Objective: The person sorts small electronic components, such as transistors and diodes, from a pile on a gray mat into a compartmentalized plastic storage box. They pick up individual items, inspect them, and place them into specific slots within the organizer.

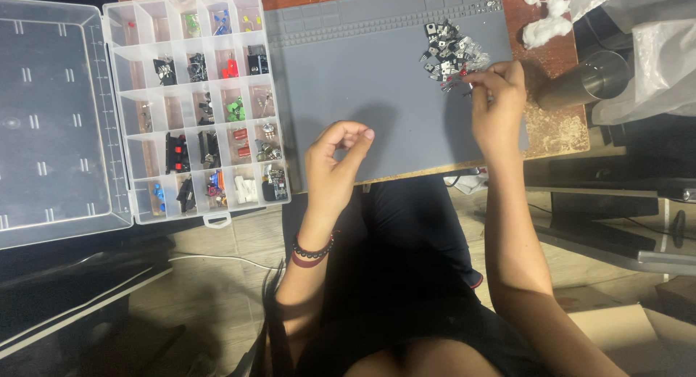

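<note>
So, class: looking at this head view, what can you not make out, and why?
- Left hand: whether the pinched fingertips hold anything; too small.
- Right hand: what its fingers touch in the component pile; fingers cover it.
- Organiser box: part types; too small, blurred.
- Metal cup: contents hidden by its wall.

Dim, soft overhead light; glare on the clear lid [51, 123], murky dark lower frame.
</note>
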